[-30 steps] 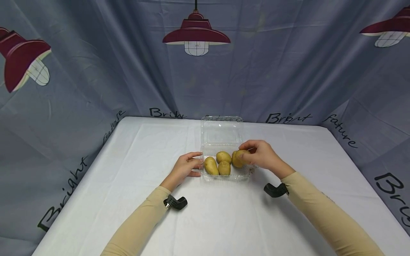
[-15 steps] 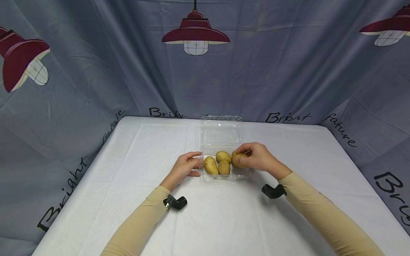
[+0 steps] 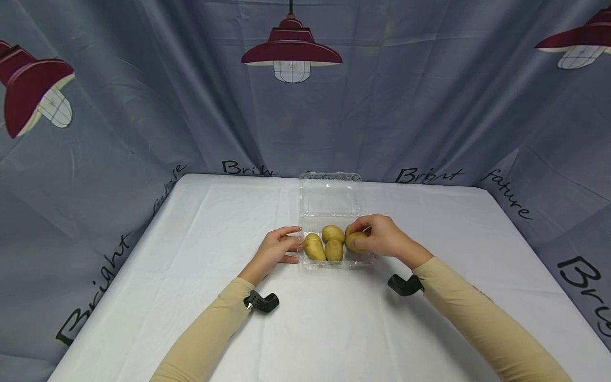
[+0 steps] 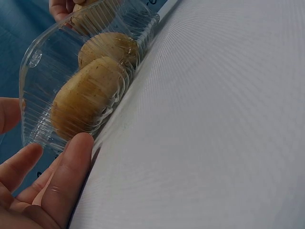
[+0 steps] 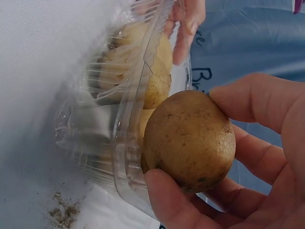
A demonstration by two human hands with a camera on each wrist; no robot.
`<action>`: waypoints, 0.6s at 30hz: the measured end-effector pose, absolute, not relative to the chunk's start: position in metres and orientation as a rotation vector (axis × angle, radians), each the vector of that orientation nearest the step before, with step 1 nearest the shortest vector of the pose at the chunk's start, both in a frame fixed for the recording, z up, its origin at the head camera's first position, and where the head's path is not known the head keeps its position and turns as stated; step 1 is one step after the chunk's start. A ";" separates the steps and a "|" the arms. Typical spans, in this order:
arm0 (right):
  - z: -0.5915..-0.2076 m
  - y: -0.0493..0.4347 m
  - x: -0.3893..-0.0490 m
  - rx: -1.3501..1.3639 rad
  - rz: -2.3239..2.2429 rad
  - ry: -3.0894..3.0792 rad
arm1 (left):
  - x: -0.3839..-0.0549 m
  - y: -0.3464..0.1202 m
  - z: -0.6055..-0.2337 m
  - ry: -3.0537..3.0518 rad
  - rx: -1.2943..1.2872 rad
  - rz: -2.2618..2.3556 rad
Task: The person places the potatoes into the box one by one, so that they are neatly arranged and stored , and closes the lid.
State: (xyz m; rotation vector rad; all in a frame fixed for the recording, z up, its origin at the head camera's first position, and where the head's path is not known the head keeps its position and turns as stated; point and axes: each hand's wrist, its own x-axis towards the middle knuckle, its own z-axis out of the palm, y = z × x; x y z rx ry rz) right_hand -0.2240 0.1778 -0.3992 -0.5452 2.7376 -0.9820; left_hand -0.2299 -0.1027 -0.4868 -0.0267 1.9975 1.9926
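Note:
A clear plastic clamshell box [image 3: 353, 262] lies on the table with its lid [image 3: 330, 197] laid back toward the curtain. My right hand [image 3: 385, 237] pinches a round potato [image 5: 189, 140] between thumb and fingers, at the box's right end and overlapping the rim. Several other potatoes are in the box, among them a long one [image 3: 314, 247] on the left, one at the back [image 3: 332, 233] and one at the front [image 3: 334, 250]. My left hand [image 3: 273, 248] is spread at the box's left end, its fingertips [image 4: 82, 143] right at the clear wall.
A white cloth [image 3: 315, 329] covers the table. Blue-grey curtain [image 3: 382, 122] printed with lamps and lettering surrounds its back and sides. Some brown soil crumbs [image 5: 64, 210] lie on the cloth by the box's right end. A black camera mount [image 3: 406, 285] sits at each wrist.
My right hand has moved slightly left and down with its potato, further over the right part of the box. The left hand has stayed in place.

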 end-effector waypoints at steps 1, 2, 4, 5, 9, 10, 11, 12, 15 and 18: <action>-0.399 0.177 -0.224 -0.552 -0.979 2.736 | -0.230 -0.103 -0.487 1.998 -0.027 1.992; -0.399 0.177 -0.224 -0.558 -0.977 2.734 | -0.230 -0.103 -0.487 2.000 -0.025 1.991; -0.399 0.175 -0.224 -0.574 -0.970 2.726 | -0.230 -0.103 -0.487 1.999 -0.026 1.991; -0.399 0.174 -0.224 -0.586 -0.963 2.725 | -0.230 -0.103 -0.487 1.999 -0.026 1.991; -0.399 0.171 -0.224 -0.631 -0.918 2.736 | -0.230 -0.103 -0.488 1.995 -0.035 1.988; -0.400 0.170 -0.224 -0.642 -0.905 2.742 | -0.230 -0.103 -0.488 1.994 -0.038 1.988; -0.400 0.169 -0.225 -0.649 -0.894 2.747 | -0.230 -0.103 -0.488 1.995 -0.039 1.987; -0.400 0.169 -0.224 -0.656 -0.882 2.754 | -0.230 -0.103 -0.488 1.995 -0.040 1.987; -0.399 0.166 -0.224 -0.661 -0.851 2.767 | -0.230 -0.103 -0.487 1.999 -0.034 1.984; -0.398 0.165 -0.223 -0.659 -0.822 2.767 | -0.230 -0.103 -0.486 2.005 -0.028 1.978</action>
